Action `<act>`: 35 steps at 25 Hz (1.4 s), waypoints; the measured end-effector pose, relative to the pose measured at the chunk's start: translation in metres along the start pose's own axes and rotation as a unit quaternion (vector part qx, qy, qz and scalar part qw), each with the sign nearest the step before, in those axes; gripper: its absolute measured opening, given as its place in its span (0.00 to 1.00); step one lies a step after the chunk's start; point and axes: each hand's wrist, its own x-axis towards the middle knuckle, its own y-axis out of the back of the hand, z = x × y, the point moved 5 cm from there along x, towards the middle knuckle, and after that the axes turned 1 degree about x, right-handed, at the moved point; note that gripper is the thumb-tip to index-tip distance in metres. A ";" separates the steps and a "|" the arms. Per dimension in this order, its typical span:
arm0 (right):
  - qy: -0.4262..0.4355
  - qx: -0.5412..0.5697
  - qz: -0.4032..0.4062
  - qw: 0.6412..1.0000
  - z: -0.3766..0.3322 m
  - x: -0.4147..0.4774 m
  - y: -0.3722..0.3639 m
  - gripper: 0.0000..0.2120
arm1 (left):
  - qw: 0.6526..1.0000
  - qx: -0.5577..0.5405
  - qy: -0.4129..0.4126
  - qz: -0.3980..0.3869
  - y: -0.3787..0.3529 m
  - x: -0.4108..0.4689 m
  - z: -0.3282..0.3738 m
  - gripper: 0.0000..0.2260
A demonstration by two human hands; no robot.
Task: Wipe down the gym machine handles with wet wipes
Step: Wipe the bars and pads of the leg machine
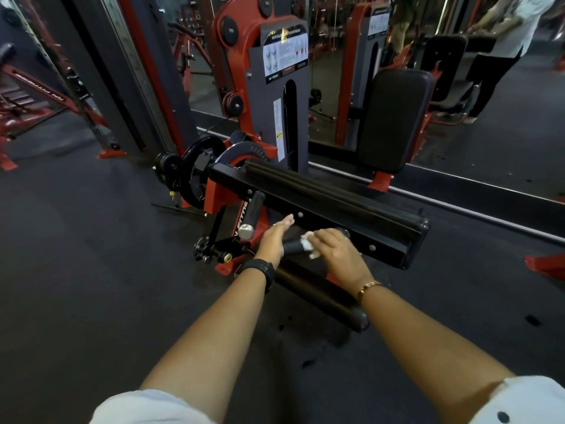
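A red and black gym machine stands low in front of me. Its short black handle [293, 246] runs between my two hands. My right hand [337, 252] presses a crumpled white wet wipe [308, 242] around that handle, fingers curled over it. My left hand [275, 238] is flat with fingers straight, resting beside the handle's left end and holding nothing. A second black handle [253, 214] with a chrome end cap sticks up just left of my left hand.
A long black padded bar [333, 191] crosses above the hands. A black roller pad [321, 296] lies below them. The weight stack housing [284, 87] and a black back pad [394, 117] stand behind, before a mirror that reflects a person. Dark rubber floor surrounds the machine.
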 end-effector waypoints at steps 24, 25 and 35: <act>-0.720 0.500 0.257 0.407 0.008 -0.028 -0.017 0.08 | 0.487 0.763 -0.424 -0.029 0.025 -0.036 -0.008 0.32; -0.722 0.532 0.265 0.355 0.007 -0.025 -0.019 0.08 | 0.495 0.762 -0.416 -0.031 0.029 -0.037 -0.005 0.31; -0.586 0.752 0.195 0.229 -0.038 0.011 -0.086 0.14 | 0.539 0.741 -0.396 -0.063 0.025 -0.039 0.005 0.27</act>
